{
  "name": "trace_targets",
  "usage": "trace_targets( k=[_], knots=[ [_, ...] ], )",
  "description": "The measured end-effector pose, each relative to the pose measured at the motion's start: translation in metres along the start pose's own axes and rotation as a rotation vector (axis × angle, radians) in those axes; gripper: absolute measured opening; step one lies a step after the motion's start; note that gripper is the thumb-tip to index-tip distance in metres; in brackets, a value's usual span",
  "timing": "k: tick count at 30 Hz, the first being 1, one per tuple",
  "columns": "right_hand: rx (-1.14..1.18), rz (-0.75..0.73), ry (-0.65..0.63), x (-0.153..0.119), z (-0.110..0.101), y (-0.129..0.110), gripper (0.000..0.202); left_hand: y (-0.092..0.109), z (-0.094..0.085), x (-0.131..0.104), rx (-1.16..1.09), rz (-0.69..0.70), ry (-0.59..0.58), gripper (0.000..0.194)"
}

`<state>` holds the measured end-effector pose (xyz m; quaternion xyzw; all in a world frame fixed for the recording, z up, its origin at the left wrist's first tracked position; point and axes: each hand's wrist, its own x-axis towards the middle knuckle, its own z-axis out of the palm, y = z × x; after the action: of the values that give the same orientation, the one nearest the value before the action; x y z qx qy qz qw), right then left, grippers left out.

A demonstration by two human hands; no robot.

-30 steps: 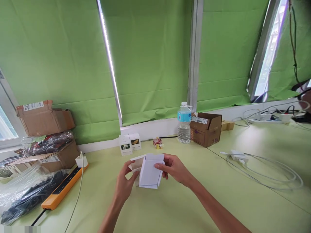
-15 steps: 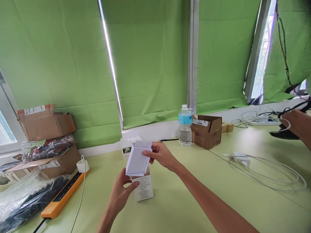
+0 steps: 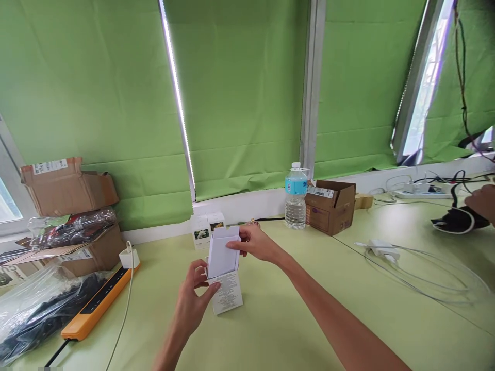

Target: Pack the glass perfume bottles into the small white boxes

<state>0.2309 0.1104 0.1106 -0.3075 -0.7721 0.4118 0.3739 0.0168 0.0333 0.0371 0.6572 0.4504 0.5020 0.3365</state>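
Note:
A small white printed carton (image 3: 227, 296) stands on the table in front of me, its top open. My left hand (image 3: 193, 294) grips its left side, thumb on the printed front. Pinched at its right edge by my right hand (image 3: 253, 243) is a folded white card insert (image 3: 223, 256) with raised side flaps. The insert's lower end is at the carton's opening; how deep it sits inside is hidden. Just behind, two small white boxes with flower pictures (image 3: 201, 233) stand side by side against the wall.
To the left are an orange power strip (image 3: 101, 304), stacked cardboard boxes (image 3: 67, 188) and a plastic bag (image 3: 50, 314). A water bottle (image 3: 295, 198) stands beside an open brown box (image 3: 330, 208). White cables (image 3: 421, 275) lie at right, near another person's hand (image 3: 483, 202).
The insert has come down and lined up with the carton's opening; before, it was tilted above it. The other person's hand has shifted right, and the black item lies lower on the table.

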Motion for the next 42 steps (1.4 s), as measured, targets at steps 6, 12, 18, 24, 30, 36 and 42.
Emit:
trace_targets(
  k=[6,12,18,24,30,36,42],
  knots=[
    [-0.147,-0.019,0.096,-0.006,0.004,-0.020,0.044,-0.002,-0.001,0.001,0.060,0.017,0.002,0.035],
    [-0.234,-0.071,0.198,-0.011,0.003,-0.033,0.032,-0.007,0.000,0.000,0.046,0.023,0.023,0.041],
    [-0.294,-0.125,0.198,-0.013,0.004,-0.038,0.027,-0.010,0.000,-0.001,0.047,0.000,0.043,0.046],
    [-0.434,-0.226,0.193,-0.018,0.014,-0.046,0.022,-0.012,0.001,0.000,0.056,-0.013,0.052,0.049],
    [-0.595,-0.318,0.203,-0.022,0.021,-0.052,0.021,-0.012,0.001,-0.001,0.065,-0.025,0.072,0.052],
    [-0.640,-0.333,0.176,-0.021,0.021,-0.049,0.020,-0.008,0.000,-0.003,0.068,-0.024,0.062,0.052],
    [-0.640,-0.297,0.131,-0.020,0.020,-0.047,0.020,-0.011,0.000,-0.001,0.041,-0.013,0.063,0.059]
  ],
)
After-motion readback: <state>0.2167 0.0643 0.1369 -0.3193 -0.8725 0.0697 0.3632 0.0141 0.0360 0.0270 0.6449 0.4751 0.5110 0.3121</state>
